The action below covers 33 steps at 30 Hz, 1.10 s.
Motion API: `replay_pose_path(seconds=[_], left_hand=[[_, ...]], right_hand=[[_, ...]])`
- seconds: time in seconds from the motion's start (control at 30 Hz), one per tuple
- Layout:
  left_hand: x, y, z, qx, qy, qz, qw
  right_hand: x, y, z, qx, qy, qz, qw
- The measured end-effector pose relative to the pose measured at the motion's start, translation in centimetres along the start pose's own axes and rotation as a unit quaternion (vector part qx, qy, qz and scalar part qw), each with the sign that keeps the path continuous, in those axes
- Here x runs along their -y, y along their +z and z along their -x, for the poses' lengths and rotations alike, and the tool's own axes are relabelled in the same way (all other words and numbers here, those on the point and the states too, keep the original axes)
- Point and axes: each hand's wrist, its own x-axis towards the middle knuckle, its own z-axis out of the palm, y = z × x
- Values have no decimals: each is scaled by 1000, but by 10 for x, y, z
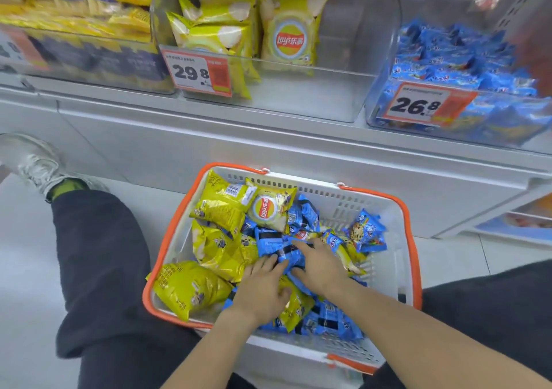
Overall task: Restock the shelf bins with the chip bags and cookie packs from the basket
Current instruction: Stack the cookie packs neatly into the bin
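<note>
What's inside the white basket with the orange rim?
The basket holds yellow chip bags and blue cookie packs. The left hand and right hand rest on the pile, so the packs beneath them and the basket's bottom are hidden.

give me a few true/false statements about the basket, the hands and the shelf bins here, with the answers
1. Both hands are down in the basket. True: the left hand and right hand rest on the blue cookie packs.
2. The basket has blue handles. False: they are orange.
3. The chip bin carries a tag reading 29.8. True.
4. The basket holds only cookie packs. False: yellow chip bags lie along its left side.
5. The cookie bin sits left of the chip bin. False: it is on the right, tagged 26.8.
</note>
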Motion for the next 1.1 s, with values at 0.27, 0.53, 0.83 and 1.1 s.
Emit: replay_pose_path(seconds=[0.27,0.53,0.83,1.1], left_hand=[[2,7,-3,-9,-2,-2,1000],[5,-10,0,-219,-12,255,942],[-2,-67,9,-244,-62,629,736],[-4,-100,8,-276,-12,608,744]], right_hand=[[6,-7,4,-75,12,-62,995],[32,-56,5,-21,11,-255,967],[53,-126,10,52,-20,-500,864],[49,-177,22,28,-111,-326,939]])
